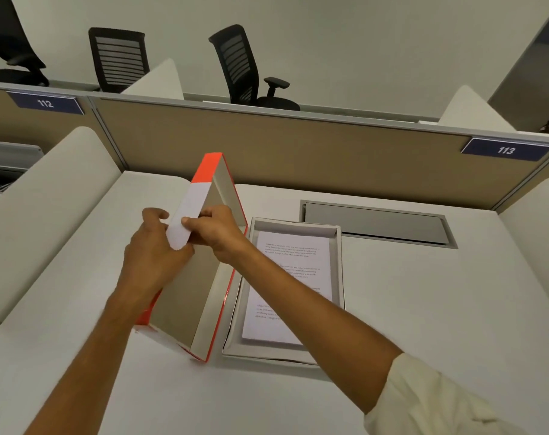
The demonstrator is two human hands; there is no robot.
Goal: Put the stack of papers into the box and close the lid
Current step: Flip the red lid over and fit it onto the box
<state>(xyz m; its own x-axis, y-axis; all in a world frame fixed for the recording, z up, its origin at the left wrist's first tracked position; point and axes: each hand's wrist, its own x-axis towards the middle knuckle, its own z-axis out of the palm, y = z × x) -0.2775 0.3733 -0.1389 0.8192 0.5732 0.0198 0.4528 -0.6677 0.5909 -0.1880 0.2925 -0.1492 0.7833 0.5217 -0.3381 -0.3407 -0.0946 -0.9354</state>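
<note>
Orange lid [185, 293] tilted, both hands' fingers [204, 219] clamped on its top edge; papers [285, 287] in box [337, 265] beside.

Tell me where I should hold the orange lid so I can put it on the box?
Hold the orange lid by its two long side rims, one hand coming from each side. It stands tilted on one long edge left of the box, hollow side facing the box. Both hands, left hand and right hand, already pinch its upper rim.
</note>
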